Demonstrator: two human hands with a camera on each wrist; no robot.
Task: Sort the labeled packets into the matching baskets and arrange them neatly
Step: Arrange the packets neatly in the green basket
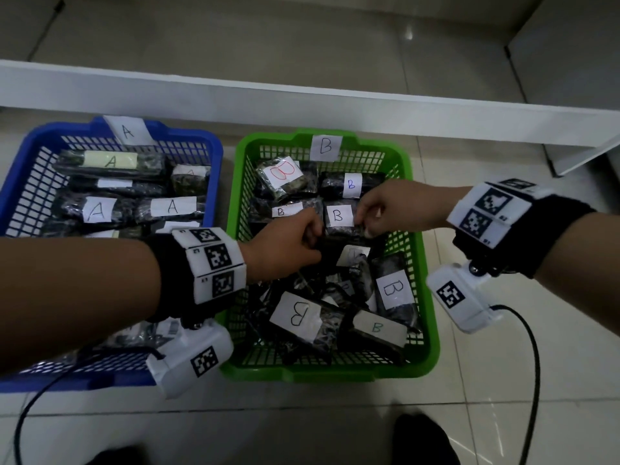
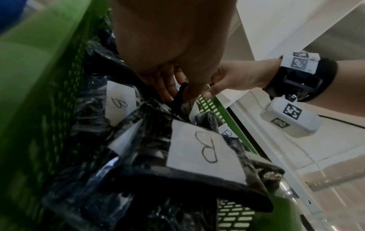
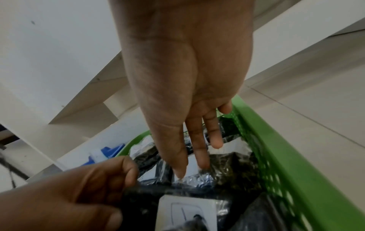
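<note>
Packet labelled B [image 1: 339,219] sits mid-way along the green basket [image 1: 424,297], held at its left end by the left hand [image 1: 285,250] and at its right end by the right hand [image 1: 385,209], fingers curled onto it. A-packets lie in the blue basket [image 1: 20,182]. Sorting looks done; the far B rows are tidy, but the near-edge packets [image 1: 335,310] lie jumbled, unarranged.

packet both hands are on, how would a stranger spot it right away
Find the green basket tagged B, right of the blue basket. Near its middle lies a dark packet with a black B label. Only this one is pinched at both ends, by the left hand and the right hand.
</note>
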